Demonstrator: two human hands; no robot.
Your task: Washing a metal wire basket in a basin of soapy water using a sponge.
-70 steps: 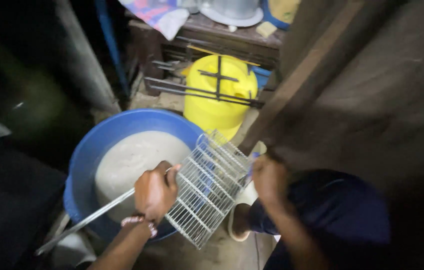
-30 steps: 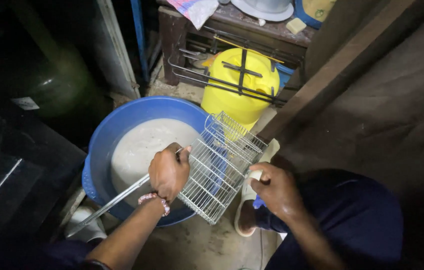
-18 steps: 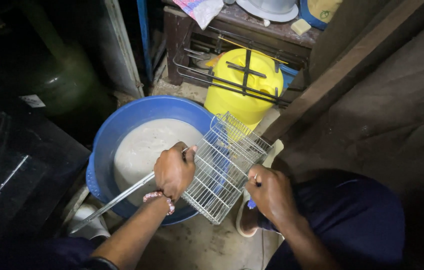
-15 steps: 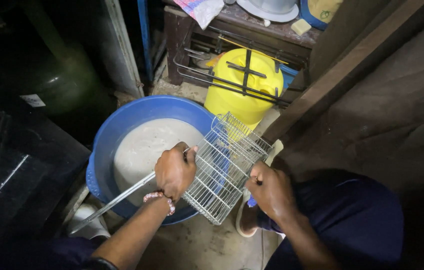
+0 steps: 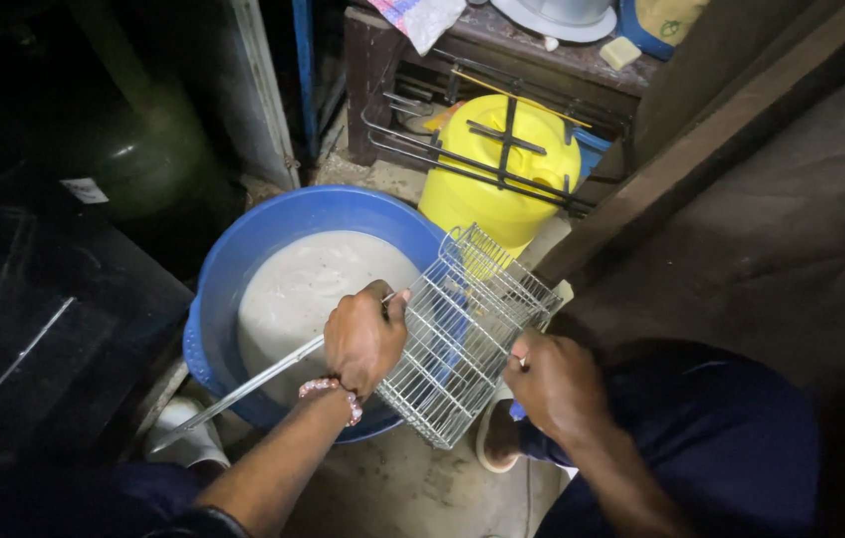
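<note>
Dim light falls on a stained concrete floor (image 5: 412, 488), with a dark wooden shelf (image 5: 502, 50) at the back, a slanted wooden beam (image 5: 701, 130), and a dark wall (image 5: 811, 229) beside it.

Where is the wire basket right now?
In the head view, the wire basket is at centre, tilted over the right rim of the blue basin, held between the left hand and right hand, below the yellow container.
</note>
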